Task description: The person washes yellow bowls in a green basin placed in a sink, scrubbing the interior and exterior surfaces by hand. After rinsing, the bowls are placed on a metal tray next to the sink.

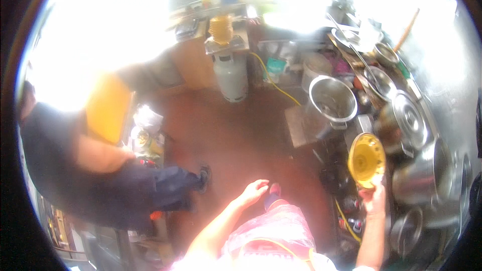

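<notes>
My right hand [372, 197] grips the lower rim of a yellow bowl [366, 160], tilted so that its inside faces me. Dark marks run along the bowl's inner rim, and it looks empty. My left hand [256, 190] hangs over the red-brown floor [233, 139] with nothing in it, its fingers loosely curled and slightly blurred. Just beyond the bowl, a large open steel pot [333, 98] stands low beside the counter. Close to the bowl's right side are a lidded steel stockpot [408, 120] and another big steel pot [418, 180].
A person in dark clothes [86, 180] stands at the left by a worktop with a plate of food [141, 137]. A grey gas cylinder [230, 79] stands ahead, below stacked yellow bowls [221, 30]. A yellow hose [276, 84] crosses toward the pots. A flat board [305, 126] lies near the open pot.
</notes>
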Motion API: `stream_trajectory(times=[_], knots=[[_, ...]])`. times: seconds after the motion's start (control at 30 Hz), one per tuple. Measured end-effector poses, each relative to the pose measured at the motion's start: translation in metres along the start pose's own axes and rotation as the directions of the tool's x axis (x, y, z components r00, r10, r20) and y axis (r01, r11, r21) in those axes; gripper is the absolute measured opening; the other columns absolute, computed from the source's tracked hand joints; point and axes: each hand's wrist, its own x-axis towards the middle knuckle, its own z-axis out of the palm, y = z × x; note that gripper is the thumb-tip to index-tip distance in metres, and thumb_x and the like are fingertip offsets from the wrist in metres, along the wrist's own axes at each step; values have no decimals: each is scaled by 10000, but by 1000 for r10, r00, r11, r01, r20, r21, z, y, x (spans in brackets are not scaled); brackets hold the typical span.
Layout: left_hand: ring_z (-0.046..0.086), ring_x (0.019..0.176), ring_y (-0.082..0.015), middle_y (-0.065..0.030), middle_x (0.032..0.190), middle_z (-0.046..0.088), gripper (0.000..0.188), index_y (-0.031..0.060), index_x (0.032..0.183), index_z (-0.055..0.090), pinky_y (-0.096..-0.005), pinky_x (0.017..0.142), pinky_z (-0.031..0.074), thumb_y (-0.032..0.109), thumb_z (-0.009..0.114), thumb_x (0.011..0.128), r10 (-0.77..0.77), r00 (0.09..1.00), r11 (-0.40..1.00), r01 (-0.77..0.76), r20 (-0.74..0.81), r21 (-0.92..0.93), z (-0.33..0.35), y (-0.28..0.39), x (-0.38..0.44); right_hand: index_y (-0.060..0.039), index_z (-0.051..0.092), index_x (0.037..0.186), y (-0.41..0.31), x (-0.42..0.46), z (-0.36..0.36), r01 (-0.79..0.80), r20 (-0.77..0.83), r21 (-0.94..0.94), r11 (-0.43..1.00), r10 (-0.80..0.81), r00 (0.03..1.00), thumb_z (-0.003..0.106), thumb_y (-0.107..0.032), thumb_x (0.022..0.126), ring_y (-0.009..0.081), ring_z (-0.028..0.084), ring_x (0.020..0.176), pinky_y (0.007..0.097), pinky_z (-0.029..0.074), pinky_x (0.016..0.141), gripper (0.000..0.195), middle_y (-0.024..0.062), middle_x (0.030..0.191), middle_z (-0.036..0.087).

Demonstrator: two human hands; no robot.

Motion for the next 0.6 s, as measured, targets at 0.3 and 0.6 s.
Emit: stream_trajectory(times=[0.3, 0.6], knots=[[622, 893, -168, -115, 1064, 637, 339, 14, 1233, 550, -304, 745, 513, 148, 560, 922, -377, 757, 917, 222, -534, -332, -144, 22, 47, 51, 587, 1060, 8, 224, 275, -166, 346, -55, 985, 174, 922, 510, -144, 868, 231, 677, 668, 360, 590, 561, 284, 143, 907, 682], [633, 830, -188, -101, 971, 635, 294, 42, 1177, 559, -306, 694, 526, 210, 563, 936, -411, 736, 833, 65, -537, -549, -293, 89, 239, 61, 591, 1036, 37, 375, 503, -167, 400, -128, 978, 205, 893, 482, -135, 881, 259, 668, 672, 386, 576, 623, 273, 167, 898, 671]])
